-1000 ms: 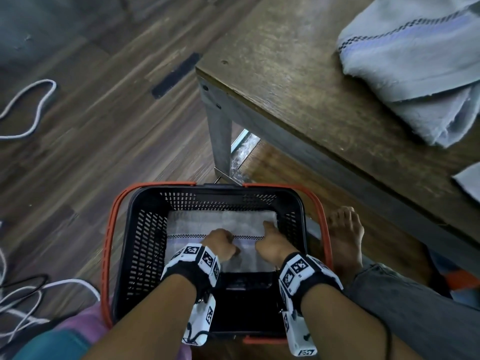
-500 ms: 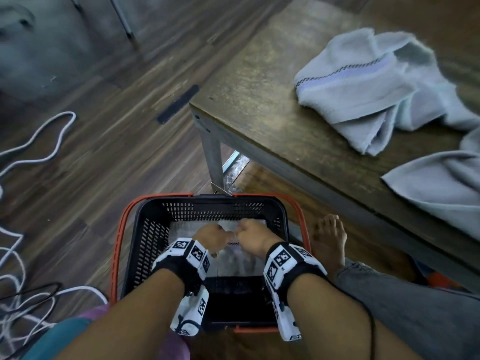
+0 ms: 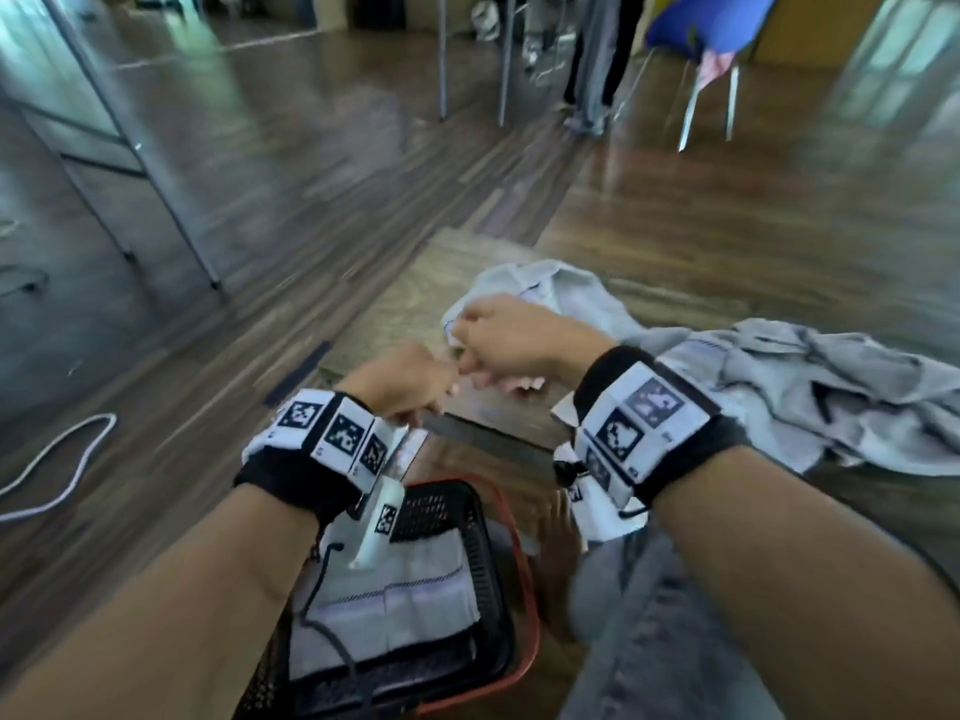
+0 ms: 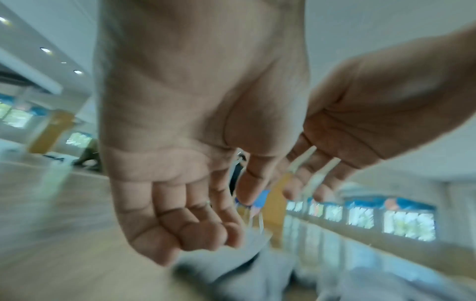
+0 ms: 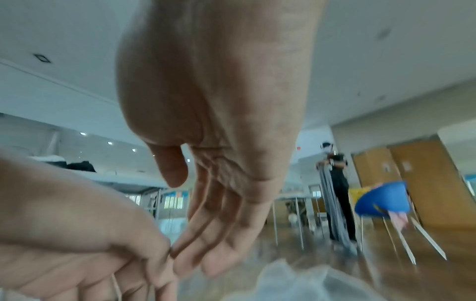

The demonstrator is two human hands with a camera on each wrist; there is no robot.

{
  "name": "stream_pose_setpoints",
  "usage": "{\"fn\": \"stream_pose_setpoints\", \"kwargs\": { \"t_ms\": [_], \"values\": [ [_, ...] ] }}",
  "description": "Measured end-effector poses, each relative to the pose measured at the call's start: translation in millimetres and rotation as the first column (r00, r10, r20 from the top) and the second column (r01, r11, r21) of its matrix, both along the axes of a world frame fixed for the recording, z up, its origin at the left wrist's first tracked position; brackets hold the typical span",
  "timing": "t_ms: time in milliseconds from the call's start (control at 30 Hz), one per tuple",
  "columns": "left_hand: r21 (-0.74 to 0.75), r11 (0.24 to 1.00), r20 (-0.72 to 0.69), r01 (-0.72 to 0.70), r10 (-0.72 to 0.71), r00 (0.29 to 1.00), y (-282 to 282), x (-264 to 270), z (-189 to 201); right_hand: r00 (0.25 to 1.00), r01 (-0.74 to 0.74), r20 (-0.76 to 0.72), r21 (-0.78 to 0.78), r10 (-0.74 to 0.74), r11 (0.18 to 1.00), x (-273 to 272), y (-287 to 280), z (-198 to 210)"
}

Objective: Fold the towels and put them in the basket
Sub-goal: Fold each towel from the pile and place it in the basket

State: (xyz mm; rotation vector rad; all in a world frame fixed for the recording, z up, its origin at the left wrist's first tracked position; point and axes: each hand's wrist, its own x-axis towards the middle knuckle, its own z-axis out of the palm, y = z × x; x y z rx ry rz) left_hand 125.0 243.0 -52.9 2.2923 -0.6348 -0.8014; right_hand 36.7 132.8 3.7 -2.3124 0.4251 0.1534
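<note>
Towel [image 3: 395,579] folded (striped) in basket [image 3: 493,553]

A dark wood-plank floor [image 3: 322,210] runs through a large open room, with a white cable [image 3: 57,459] looping across it at the left. A worn wooden table [image 3: 675,262] stands in the foreground. Metal frame legs [image 3: 140,153] rise at the left. Farther back, a blue chair [image 5: 381,199] on pale legs stands near wooden doors [image 5: 417,183]. A person in dark clothes [image 5: 337,187] stands beside it. Recessed lights [image 4: 45,49] dot the white ceiling [image 5: 386,61], and a row of bright windows [image 4: 386,220] lines 1 wall.
</note>
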Motion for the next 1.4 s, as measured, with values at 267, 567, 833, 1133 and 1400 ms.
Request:
{"fn": "stream_pose_setpoints", "kwargs": {
  "t_ms": [267, 567, 833, 1133, 1400],
  "values": [
    [-0.243, 0.943, 0.152, 0.228, -0.195, 0.969, -111, -75, 91, 0.885, 0.386, 0.351, -0.184, -0.306, 0.904, -123, -84, 80],
    [0.122, 0.793, 0.295, 0.597, -0.604, 0.741, -231, -167, 124, 0.74, 0.672, 0.146, -0.104, -0.657, 0.733, -262, -177, 32],
    [0.265, 0.693, 0.296, 0.671, -0.72, 0.628, -314, -214, 65, 0.61, 0.792, 0.032, -0.033, -0.792, 0.609, -321, -225, -42],
    [0.328, 0.64, 0.317, 0.694, -0.767, 0.558, -368, -225, -22, 0.632, 0.775, 0.022, -0.037, -0.775, 0.631, -299, -283, -92],
    [0.299, 0.611, 0.337, 0.733, -0.787, 0.517, -377, -192, -52, 0.81, 0.565, 0.002, -0.271, -0.587, 0.779, -271, -315, -107]
  ]
}}
